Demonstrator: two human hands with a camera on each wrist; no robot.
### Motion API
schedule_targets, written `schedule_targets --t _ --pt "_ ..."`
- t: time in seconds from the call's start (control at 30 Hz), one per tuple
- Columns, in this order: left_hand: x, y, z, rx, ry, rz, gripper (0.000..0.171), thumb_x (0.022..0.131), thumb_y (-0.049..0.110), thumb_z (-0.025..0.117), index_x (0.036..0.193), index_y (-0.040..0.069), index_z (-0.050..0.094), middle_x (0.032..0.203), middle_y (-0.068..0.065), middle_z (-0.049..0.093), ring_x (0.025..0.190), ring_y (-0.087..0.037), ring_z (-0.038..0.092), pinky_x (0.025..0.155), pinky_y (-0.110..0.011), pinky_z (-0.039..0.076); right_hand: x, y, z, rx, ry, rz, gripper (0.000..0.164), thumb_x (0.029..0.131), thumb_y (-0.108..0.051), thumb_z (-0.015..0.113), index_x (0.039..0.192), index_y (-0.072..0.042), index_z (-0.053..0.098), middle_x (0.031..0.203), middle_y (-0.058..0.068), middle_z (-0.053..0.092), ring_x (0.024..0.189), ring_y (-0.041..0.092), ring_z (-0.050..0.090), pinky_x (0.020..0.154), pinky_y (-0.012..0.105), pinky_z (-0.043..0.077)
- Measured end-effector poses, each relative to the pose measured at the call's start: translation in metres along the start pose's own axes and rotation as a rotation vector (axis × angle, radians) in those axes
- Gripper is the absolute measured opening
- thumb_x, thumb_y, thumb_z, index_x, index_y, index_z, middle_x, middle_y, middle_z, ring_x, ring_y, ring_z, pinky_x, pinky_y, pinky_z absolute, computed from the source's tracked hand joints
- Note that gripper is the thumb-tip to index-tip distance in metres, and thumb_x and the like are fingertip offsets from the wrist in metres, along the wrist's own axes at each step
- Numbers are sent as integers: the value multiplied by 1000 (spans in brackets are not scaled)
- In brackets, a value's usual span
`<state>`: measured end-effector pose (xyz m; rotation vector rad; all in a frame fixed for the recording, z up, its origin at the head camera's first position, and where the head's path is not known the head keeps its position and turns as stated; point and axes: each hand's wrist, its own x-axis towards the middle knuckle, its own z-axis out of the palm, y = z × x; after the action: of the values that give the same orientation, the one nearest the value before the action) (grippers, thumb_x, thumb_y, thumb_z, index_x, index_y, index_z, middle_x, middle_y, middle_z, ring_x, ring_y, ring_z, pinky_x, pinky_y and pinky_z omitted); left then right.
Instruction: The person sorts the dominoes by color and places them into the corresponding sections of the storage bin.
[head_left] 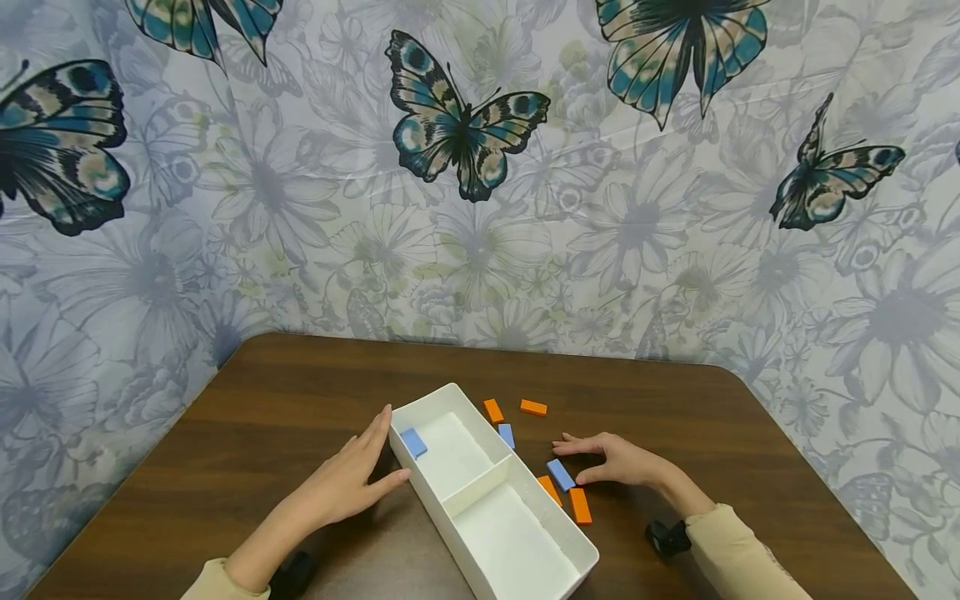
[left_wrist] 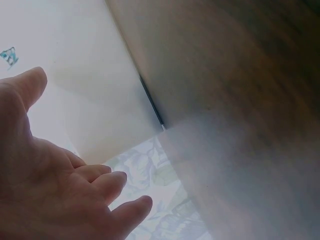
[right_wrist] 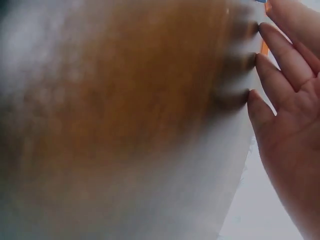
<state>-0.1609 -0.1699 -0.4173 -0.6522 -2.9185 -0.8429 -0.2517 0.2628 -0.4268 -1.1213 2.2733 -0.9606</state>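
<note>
A white two-compartment box (head_left: 471, 493) lies slanted on the table. Inside its far compartment, a blue block (head_left: 413, 443) rests against the left wall. My left hand (head_left: 341, 483) is at the box's left side with fingers extended and touches its wall; the left wrist view shows this hand (left_wrist: 65, 185) beside the pale wall. My right hand (head_left: 618, 461) is just right of the box, fingers spread and loosely bent. Its thumb and fingertips are around the end of a blue block (head_left: 560, 475), with no clear grip. In the right wrist view, the fingertips of this hand (right_wrist: 295, 105) meet the tabletop.
Along the box's right side lie another blue block (head_left: 506, 435) and several orange blocks, among them one farther back (head_left: 533, 407) and one nearer me (head_left: 580, 506). The brown wooden table (head_left: 322, 392) ends at a butterfly-patterned backdrop (head_left: 480, 250).
</note>
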Motion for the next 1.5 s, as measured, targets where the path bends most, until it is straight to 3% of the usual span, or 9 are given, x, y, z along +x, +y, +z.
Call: schedule_targets --t 0.13,0.37,0.67,0.97,1.13,1.3,1.5 --pt "0 -1 0 4 2 2 93 91 59 45 150 3 1 154 -12 5 136 -30 17 105 -55 20 -1 2 1 -28 -1 -36 57 86 -21 67 136 0 48 140 14 42 133 40 22 105 30 27" --pt "0 -1 1 6 9 4 93 91 59 45 150 4 0 154 -12 5 137 -30 17 105 -55 20 1 0 6 -80 37 17 58 83 -26 71 134 -5 53 139 7 45 133 35 26 103 51 28" --pt "0 0 0 8 10 3 93 91 59 46 150 2 3 153 -13 6 136 -32 18 104 -55 21 5 -2 8 -95 57 23 55 83 -28 72 131 -8 56 139 7 45 133 33 28 100 58 25" --pt "-1 1 0 3 5 -9 92 90 59 46 150 3 4 154 -12 6 135 -33 20 103 -56 22 7 1 7 -50 87 19 52 84 -24 71 130 -7 57 135 8 49 130 32 34 102 44 32" --pt "-1 1 0 -1 12 -9 93 90 60 46 150 2 5 153 -12 7 135 -34 20 103 -56 23 11 -1 7 -20 106 68 51 84 -25 71 130 -9 57 136 13 47 126 30 41 99 46 35" --pt "-1 0 1 3 15 -3 93 90 62 44 150 3 3 154 -12 6 136 -32 19 104 -55 22 17 -2 7 2 118 82 51 84 -24 71 130 -7 57 130 7 54 121 24 48 96 39 40" --pt "-1 -1 1 -3 13 -2 93 90 60 45 150 3 3 154 -12 6 136 -31 18 105 -54 21 26 -6 7 103 132 61 48 87 -18 69 130 -3 56 126 6 57 115 19 53 92 31 44"
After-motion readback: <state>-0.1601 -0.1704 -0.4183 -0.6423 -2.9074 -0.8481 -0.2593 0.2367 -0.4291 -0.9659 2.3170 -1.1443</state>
